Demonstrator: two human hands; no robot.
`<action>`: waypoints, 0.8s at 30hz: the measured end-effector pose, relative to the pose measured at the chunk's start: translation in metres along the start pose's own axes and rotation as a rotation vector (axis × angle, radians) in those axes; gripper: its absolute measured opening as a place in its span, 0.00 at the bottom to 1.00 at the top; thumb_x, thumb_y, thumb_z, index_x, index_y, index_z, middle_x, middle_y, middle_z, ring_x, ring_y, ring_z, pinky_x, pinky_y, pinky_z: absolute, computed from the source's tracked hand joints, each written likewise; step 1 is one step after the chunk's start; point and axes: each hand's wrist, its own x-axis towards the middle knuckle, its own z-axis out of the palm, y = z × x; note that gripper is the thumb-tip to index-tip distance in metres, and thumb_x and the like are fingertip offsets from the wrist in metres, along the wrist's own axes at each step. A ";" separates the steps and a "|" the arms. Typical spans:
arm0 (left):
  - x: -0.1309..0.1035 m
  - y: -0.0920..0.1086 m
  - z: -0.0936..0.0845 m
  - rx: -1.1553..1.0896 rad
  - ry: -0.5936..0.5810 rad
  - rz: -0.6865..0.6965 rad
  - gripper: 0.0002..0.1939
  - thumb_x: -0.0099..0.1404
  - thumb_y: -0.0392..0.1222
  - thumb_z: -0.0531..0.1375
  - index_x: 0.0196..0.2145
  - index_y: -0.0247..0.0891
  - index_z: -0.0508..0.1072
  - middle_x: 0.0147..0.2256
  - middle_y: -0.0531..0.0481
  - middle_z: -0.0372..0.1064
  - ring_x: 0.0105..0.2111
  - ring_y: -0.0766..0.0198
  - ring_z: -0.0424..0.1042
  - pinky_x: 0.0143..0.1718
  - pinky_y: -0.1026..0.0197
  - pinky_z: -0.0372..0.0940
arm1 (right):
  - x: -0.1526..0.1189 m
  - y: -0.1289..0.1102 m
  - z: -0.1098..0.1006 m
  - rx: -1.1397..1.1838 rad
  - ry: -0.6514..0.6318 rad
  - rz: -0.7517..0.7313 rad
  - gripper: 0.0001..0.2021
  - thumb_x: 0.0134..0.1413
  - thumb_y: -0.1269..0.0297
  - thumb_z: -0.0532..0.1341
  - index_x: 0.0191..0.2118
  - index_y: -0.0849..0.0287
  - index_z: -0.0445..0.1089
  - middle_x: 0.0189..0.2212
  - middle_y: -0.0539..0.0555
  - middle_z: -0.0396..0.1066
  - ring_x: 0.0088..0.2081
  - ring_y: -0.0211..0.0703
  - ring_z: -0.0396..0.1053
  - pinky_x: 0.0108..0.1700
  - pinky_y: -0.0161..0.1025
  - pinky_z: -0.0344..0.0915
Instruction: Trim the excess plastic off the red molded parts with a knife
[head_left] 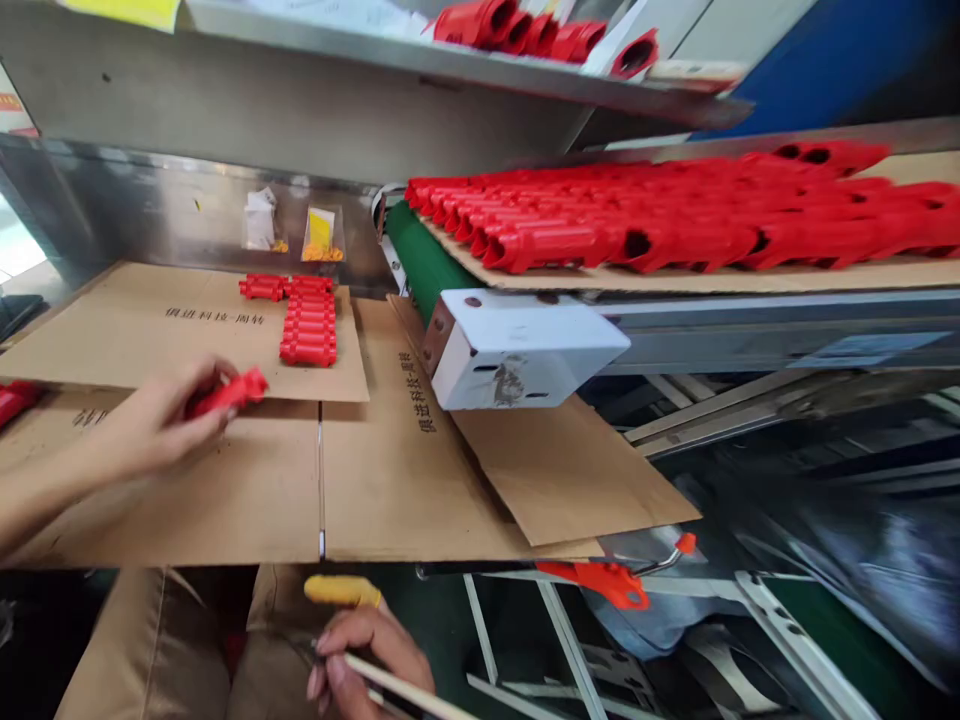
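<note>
A red plastic part [238, 392] is held in my left hand [184, 412], above the near edge of a cardboard sheet [135, 330]. Farther back on that sheet, several similar red parts [309, 325] lie in a column. Low in the view, my right hand [375, 655] is closed around a thin pale stick-like tool [409, 690]. A yellow cover [341, 590] sits on one of its fingers. The working tip of the tool is too small and blurred to make out.
A conveyor with a green belt [424, 255] carries rows of red parts [555, 240] at the right. Its white end bracket [525, 345] juts over the cardboard. A metal shelf [337, 45] crosses the top; an orange-handled tool [600, 582] hangs at the front edge.
</note>
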 end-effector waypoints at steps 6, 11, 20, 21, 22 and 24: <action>-0.188 0.021 0.043 -0.637 -0.223 -0.522 0.21 0.70 0.58 0.64 0.56 0.52 0.84 0.54 0.41 0.82 0.55 0.41 0.79 0.57 0.49 0.74 | 0.022 -0.024 0.021 -0.001 -0.259 0.221 0.11 0.73 0.54 0.61 0.47 0.56 0.75 0.32 0.51 0.74 0.28 0.38 0.70 0.30 0.34 0.66; -0.244 0.015 0.061 -0.778 -0.141 -0.681 0.23 0.67 0.58 0.67 0.58 0.52 0.82 0.57 0.42 0.80 0.59 0.43 0.77 0.56 0.53 0.74 | 0.007 -0.018 0.046 0.089 -0.438 0.443 0.16 0.67 0.48 0.65 0.37 0.57 0.71 0.26 0.46 0.68 0.25 0.36 0.65 0.28 0.32 0.60; -0.248 0.041 0.070 -1.006 0.240 -0.921 0.18 0.58 0.56 0.77 0.34 0.40 0.80 0.25 0.53 0.71 0.23 0.71 0.64 0.23 0.73 0.60 | -0.028 -0.016 0.055 0.118 -0.299 0.579 0.27 0.66 0.33 0.62 0.34 0.54 0.67 0.18 0.42 0.63 0.15 0.32 0.57 0.18 0.29 0.53; -0.248 0.041 0.072 -1.047 0.236 -0.936 0.20 0.58 0.58 0.76 0.32 0.39 0.79 0.23 0.54 0.69 0.21 0.72 0.61 0.21 0.73 0.57 | -0.030 -0.016 0.055 0.130 -0.290 0.575 0.26 0.66 0.33 0.62 0.34 0.54 0.66 0.18 0.41 0.62 0.15 0.32 0.57 0.18 0.29 0.53; -0.248 0.040 0.074 -1.068 0.241 -0.949 0.22 0.58 0.60 0.76 0.30 0.38 0.78 0.22 0.55 0.67 0.20 0.72 0.58 0.21 0.72 0.56 | -0.032 -0.017 0.055 0.133 -0.283 0.560 0.26 0.67 0.34 0.62 0.34 0.54 0.66 0.18 0.41 0.62 0.15 0.32 0.57 0.18 0.29 0.54; -0.250 0.036 0.077 -1.069 0.265 -0.954 0.24 0.59 0.61 0.75 0.28 0.38 0.75 0.22 0.56 0.65 0.21 0.72 0.58 0.22 0.72 0.59 | -0.033 -0.018 0.055 0.081 -0.276 0.492 0.23 0.70 0.39 0.61 0.34 0.54 0.66 0.19 0.42 0.63 0.16 0.33 0.58 0.19 0.30 0.55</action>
